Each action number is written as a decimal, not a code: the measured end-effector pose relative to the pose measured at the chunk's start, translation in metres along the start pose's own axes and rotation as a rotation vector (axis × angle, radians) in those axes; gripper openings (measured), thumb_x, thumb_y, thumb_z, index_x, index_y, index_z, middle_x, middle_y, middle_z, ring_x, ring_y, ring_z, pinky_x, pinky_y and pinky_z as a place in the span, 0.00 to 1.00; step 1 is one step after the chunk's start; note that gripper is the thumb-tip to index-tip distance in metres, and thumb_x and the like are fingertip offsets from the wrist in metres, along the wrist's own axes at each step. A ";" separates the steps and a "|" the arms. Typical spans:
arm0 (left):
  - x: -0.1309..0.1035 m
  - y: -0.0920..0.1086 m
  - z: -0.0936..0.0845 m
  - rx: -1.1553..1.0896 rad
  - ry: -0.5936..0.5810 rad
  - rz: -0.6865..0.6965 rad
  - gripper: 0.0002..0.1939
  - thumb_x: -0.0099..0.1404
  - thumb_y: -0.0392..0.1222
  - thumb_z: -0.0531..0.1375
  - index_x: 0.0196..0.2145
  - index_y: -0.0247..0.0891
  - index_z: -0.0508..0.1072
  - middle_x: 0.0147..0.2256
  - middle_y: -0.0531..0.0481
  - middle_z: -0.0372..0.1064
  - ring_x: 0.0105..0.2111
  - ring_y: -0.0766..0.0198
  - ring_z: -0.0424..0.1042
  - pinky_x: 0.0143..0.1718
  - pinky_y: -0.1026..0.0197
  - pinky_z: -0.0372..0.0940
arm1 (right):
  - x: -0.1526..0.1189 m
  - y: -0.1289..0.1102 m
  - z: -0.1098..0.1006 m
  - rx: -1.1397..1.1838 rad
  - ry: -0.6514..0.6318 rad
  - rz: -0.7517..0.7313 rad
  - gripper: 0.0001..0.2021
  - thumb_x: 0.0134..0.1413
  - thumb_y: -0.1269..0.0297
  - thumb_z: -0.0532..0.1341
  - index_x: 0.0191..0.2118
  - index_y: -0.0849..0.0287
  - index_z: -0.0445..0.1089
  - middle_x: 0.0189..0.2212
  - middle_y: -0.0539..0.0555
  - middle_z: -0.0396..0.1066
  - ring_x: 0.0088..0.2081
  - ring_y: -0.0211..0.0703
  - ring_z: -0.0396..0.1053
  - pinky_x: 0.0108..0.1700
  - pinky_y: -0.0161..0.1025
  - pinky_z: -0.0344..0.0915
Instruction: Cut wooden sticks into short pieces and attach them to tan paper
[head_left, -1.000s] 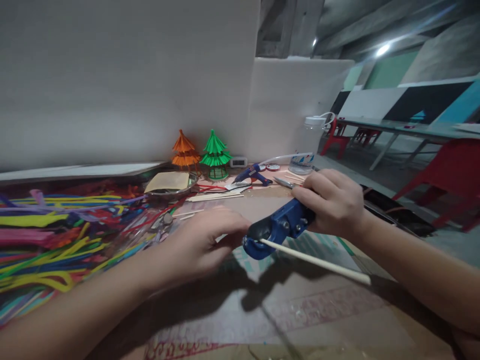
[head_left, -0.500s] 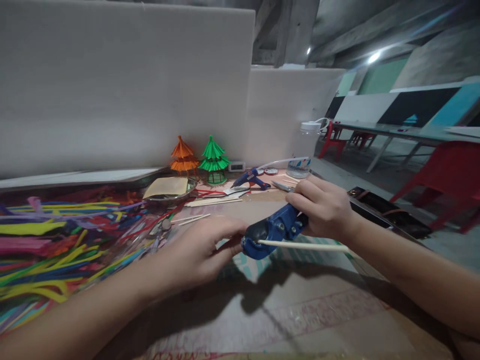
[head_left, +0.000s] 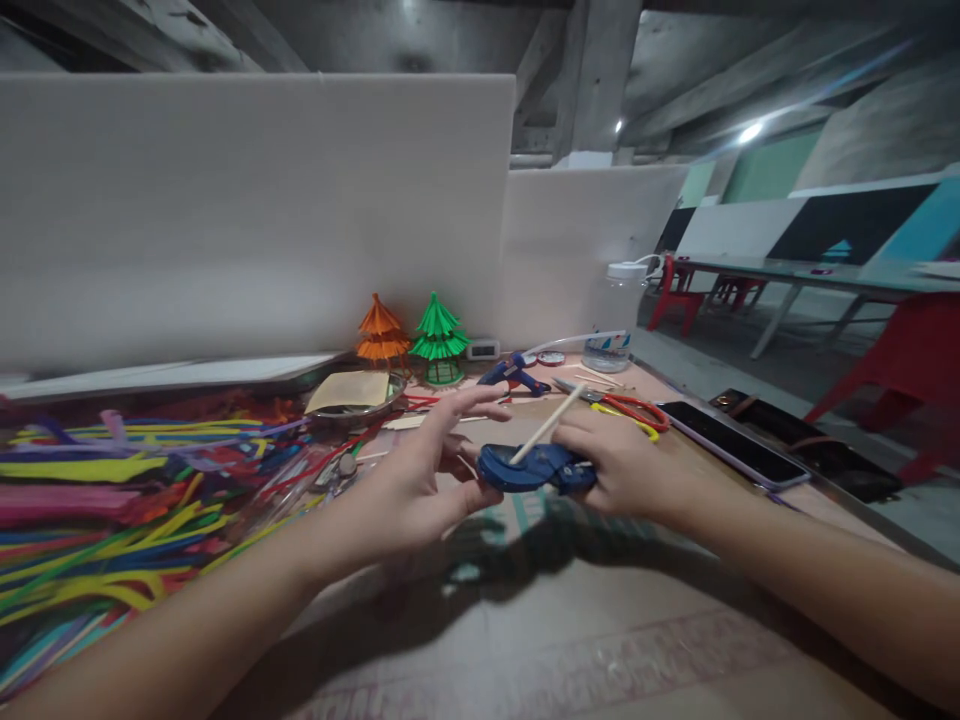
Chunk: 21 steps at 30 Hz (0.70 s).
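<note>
My right hand (head_left: 615,465) is wrapped round the handles of a blue cutting tool (head_left: 525,468), which lies level above the table. A pale thin wooden stick (head_left: 550,424) sits in the tool's head and slants up to the right. My left hand (head_left: 420,475) is at the tool's left end, its fingers spread, with the thumb and fingertips close to the head. Whether those fingertips touch the stick's lower end is hidden.
Colourful pipe cleaners (head_left: 97,510) cover the left side. Behind stand an orange model (head_left: 381,335), a green model (head_left: 439,340), a glue gun (head_left: 514,374) and a bottle (head_left: 611,315). Orange-handled scissors (head_left: 630,405) and a phone (head_left: 735,442) lie right.
The blue tool has turned, and its stick now points up to the right instead of level rightward. My left fingers have spread and lifted. The view has tilted up, and the scissors and phone show.
</note>
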<state>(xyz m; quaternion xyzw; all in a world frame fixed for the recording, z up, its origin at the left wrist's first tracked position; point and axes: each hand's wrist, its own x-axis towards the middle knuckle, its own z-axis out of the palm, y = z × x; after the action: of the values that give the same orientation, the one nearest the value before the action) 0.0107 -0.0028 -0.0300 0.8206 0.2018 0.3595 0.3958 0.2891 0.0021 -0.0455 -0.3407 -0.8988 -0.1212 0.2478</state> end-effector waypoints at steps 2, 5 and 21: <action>0.002 -0.003 -0.003 -0.091 -0.070 -0.026 0.35 0.69 0.33 0.61 0.66 0.58 0.55 0.62 0.45 0.59 0.37 0.69 0.74 0.37 0.64 0.71 | -0.002 -0.008 0.010 0.117 -0.120 0.106 0.06 0.54 0.62 0.61 0.32 0.58 0.69 0.30 0.55 0.72 0.32 0.44 0.67 0.35 0.40 0.59; 0.006 -0.004 -0.008 -0.185 -0.180 -0.109 0.29 0.67 0.30 0.61 0.62 0.52 0.64 0.59 0.45 0.65 0.34 0.70 0.74 0.35 0.65 0.73 | -0.003 -0.016 0.020 0.275 -0.241 0.219 0.11 0.58 0.56 0.61 0.32 0.58 0.70 0.30 0.54 0.73 0.31 0.43 0.67 0.34 0.39 0.58; 0.010 -0.008 -0.007 -0.401 -0.184 -0.227 0.17 0.65 0.31 0.64 0.51 0.41 0.73 0.51 0.47 0.71 0.32 0.72 0.72 0.34 0.66 0.72 | -0.004 -0.019 0.028 0.435 -0.300 0.305 0.15 0.58 0.50 0.60 0.32 0.58 0.70 0.30 0.54 0.74 0.31 0.43 0.67 0.34 0.38 0.59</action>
<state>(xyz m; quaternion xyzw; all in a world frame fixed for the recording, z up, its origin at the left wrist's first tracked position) 0.0123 0.0115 -0.0287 0.7269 0.1803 0.2695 0.6054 0.2688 -0.0028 -0.0724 -0.4245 -0.8688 0.1645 0.1947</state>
